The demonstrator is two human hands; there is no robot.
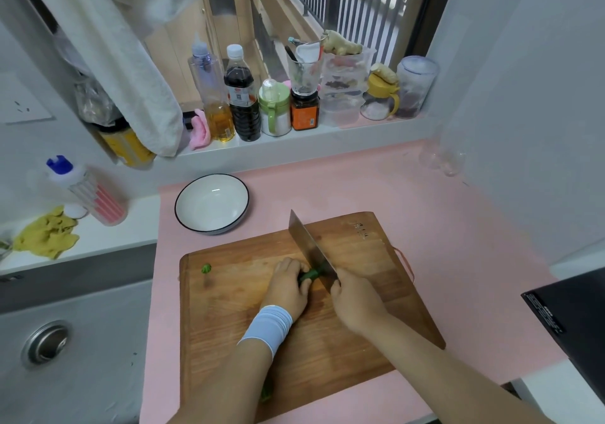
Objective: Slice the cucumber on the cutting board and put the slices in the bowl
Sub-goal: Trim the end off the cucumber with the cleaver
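Left hand (288, 287) clasped round cucumber (311, 274), right hand (355, 299) round cleaver (307, 246); cutting board (229, 325) engraving illegible.

Green cucumber (313, 274), brown wooden cutting board (360, 250), white dark-rimmed bowl (212, 203), pink countertop (442, 214).

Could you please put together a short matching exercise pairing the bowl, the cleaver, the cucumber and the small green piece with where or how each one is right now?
Things
1. bowl
2. cleaver
3. cucumber
4. small green piece

States
A. gripped by the right hand
B. lying alone near the left edge of the cutting board
C. empty, on the pink counter beyond the board
D. held down by the left hand

Pairs: 1-C, 2-A, 3-D, 4-B
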